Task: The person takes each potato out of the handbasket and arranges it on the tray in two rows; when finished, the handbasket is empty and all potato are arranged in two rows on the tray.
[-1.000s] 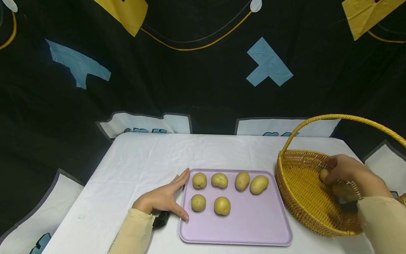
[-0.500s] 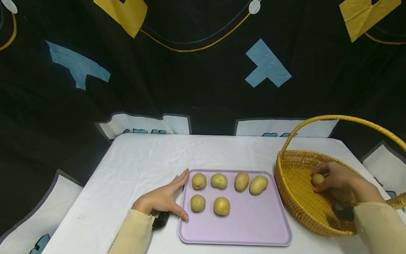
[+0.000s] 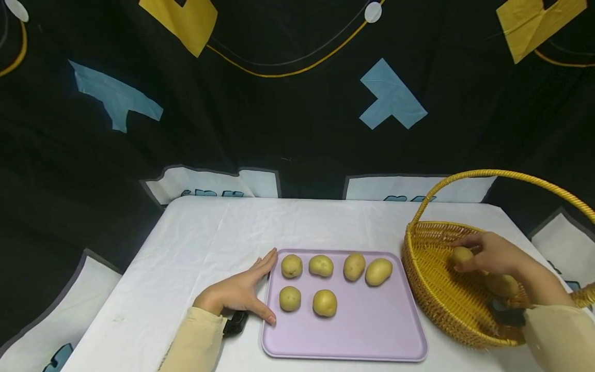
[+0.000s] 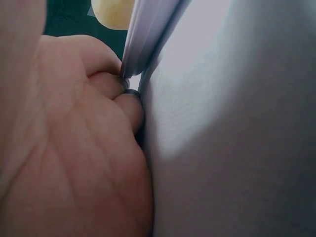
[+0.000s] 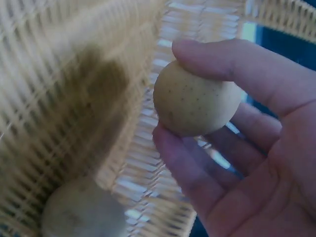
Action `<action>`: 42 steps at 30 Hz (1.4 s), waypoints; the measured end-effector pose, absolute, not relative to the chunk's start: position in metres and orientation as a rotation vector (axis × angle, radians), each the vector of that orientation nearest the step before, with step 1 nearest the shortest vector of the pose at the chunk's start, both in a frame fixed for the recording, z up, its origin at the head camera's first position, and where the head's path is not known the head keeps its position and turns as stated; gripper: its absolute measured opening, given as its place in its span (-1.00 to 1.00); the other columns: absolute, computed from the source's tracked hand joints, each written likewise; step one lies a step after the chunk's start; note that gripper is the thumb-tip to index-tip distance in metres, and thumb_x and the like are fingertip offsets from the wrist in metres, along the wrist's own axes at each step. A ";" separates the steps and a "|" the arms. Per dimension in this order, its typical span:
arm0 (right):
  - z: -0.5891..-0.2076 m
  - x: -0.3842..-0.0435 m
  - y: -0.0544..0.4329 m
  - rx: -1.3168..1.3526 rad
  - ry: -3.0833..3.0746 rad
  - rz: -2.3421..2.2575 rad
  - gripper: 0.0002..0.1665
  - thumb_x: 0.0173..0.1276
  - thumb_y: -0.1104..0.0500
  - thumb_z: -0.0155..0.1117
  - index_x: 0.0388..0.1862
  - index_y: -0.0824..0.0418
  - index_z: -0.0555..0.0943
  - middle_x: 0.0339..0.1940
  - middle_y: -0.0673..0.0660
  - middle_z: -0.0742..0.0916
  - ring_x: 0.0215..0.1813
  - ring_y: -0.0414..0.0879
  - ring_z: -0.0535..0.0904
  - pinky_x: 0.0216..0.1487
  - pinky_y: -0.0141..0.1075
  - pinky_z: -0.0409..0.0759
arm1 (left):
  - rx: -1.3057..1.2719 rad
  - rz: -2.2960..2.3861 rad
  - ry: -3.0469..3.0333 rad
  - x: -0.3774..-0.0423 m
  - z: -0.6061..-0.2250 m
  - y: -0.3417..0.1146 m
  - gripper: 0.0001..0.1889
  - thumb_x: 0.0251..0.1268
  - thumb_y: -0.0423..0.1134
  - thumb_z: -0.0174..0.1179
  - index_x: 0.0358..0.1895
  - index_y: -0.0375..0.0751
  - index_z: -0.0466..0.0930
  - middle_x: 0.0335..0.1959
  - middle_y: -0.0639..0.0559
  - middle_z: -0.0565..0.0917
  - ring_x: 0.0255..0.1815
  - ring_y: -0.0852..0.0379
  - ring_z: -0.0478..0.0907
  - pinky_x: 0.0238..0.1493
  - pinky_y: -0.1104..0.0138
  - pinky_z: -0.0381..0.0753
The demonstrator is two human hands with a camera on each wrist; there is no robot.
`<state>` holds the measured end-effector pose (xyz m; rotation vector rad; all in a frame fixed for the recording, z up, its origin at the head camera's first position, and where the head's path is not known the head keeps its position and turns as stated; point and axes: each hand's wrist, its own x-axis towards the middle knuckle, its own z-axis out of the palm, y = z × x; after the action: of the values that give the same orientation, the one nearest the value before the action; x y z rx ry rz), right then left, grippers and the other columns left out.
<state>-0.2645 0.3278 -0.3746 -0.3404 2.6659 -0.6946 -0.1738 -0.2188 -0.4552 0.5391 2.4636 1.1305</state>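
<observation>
My right hand (image 3: 499, 253) pinches a small round potato (image 3: 462, 255) between thumb and fingers inside the yellow wicker basket (image 3: 429, 305). In the right wrist view the held potato (image 5: 195, 101) is off the basket floor, and a second potato (image 5: 84, 210) lies below it. My left hand (image 3: 239, 289) rests at the left edge of the lilac tray (image 3: 372, 328), thumb and fingers spread along the rim. On the tray sit several potatoes, four in a back row, including one at the right end (image 3: 378, 272), and two in front, including a round one (image 3: 325, 303).
The basket's tall arched handle (image 3: 497, 173) rises over the right arm. A white cloth (image 3: 241, 222) covers the table. Behind it hangs a dark curtain (image 3: 279, 129) with blue and yellow shapes.
My right hand has moved left within the basket and slightly up with the potato, uncovering another potato behind it. The left hand and the potatoes on the tray have stayed put.
</observation>
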 end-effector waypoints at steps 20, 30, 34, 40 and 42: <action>-0.347 -0.239 0.283 -0.397 2.701 -0.940 -0.20 0.20 -0.04 0.56 0.34 0.29 0.53 0.28 0.37 0.57 0.21 0.28 0.52 0.15 0.22 0.53 | 0.557 1.130 2.464 -0.173 -0.455 -0.218 0.52 -0.36 0.06 0.70 0.65 -0.15 -0.27 0.66 -0.01 -0.29 0.60 -0.23 -0.40 0.51 -0.13 -0.25; -0.350 -0.225 0.263 -0.404 2.667 -1.145 -0.25 0.15 0.02 0.61 0.30 0.20 0.59 0.29 0.26 0.59 0.20 0.16 0.53 0.05 -0.26 0.61 | 0.576 1.158 2.449 -0.173 -0.455 -0.217 0.51 -0.32 0.01 0.70 0.64 -0.19 -0.29 0.66 -0.07 -0.29 0.60 -0.30 -0.39 0.50 -0.19 -0.24; -0.351 -0.217 0.252 -0.491 2.659 -1.236 -0.29 0.11 0.09 0.63 0.24 0.26 0.61 0.22 0.27 0.63 0.11 0.13 0.58 -0.05 -0.38 0.62 | 0.566 1.149 2.452 -0.173 -0.454 -0.218 0.51 -0.33 0.02 0.70 0.65 -0.18 -0.28 0.66 -0.05 -0.29 0.60 -0.28 -0.39 0.50 -0.18 -0.24; -0.357 -0.206 0.234 -0.567 2.645 -1.319 -0.31 0.05 0.14 0.67 0.17 0.28 0.64 0.13 0.22 0.67 0.08 0.08 0.60 -0.03 -0.36 0.65 | 0.546 1.131 2.455 -0.173 -0.454 -0.218 0.51 -0.35 0.07 0.69 0.65 -0.13 -0.27 0.66 0.00 -0.30 0.60 -0.23 -0.40 0.51 -0.15 -0.25; -0.359 -0.203 0.228 -0.583 2.635 -1.345 -0.32 0.04 0.15 0.68 0.16 0.28 0.65 0.11 0.20 0.69 0.05 0.06 0.62 -0.04 -0.36 0.65 | 0.550 1.133 2.455 -0.173 -0.454 -0.218 0.51 -0.34 0.07 0.69 0.65 -0.14 -0.27 0.66 -0.01 -0.30 0.60 -0.24 -0.40 0.51 -0.15 -0.25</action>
<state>-0.2034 0.2283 -0.3593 -0.5829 2.6348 -1.3446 -0.1734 -0.2179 -0.4545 0.5500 2.4548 1.1333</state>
